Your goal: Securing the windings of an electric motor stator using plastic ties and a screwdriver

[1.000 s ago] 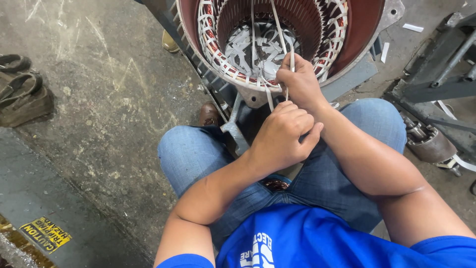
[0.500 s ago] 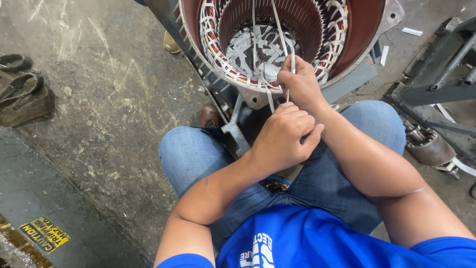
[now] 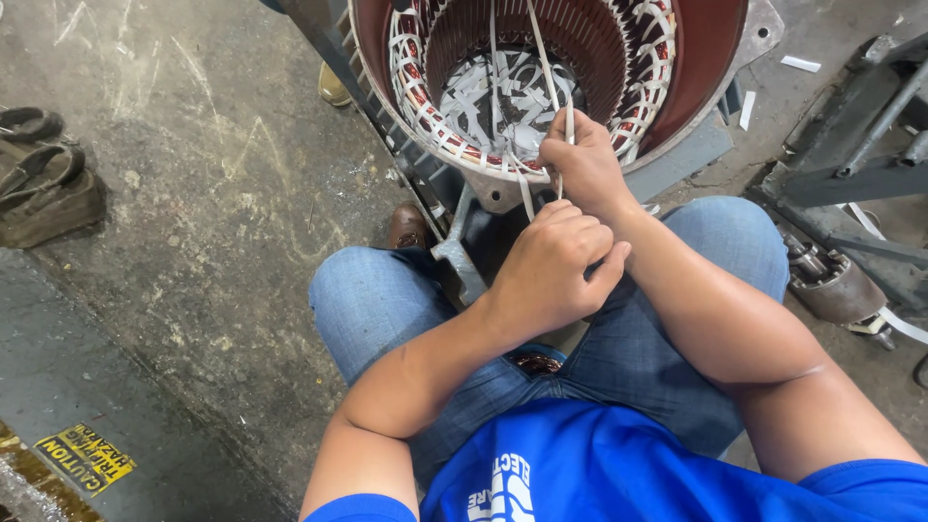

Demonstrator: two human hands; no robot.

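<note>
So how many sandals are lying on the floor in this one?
2, both at the left edge of the frame: one sandal farther up, partly cut off, and the other sandal just below it. More may lie out of view.

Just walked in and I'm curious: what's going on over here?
A person in a blue shirt and jeans sits on the concrete floor in front of a big round motor housing lined with windings. The right hand grips white tape that runs up into the housing, at its lower rim. The left hand is closed in a fist just below it, seemingly on the same tape. Worn sandals lie off to the side.
</note>
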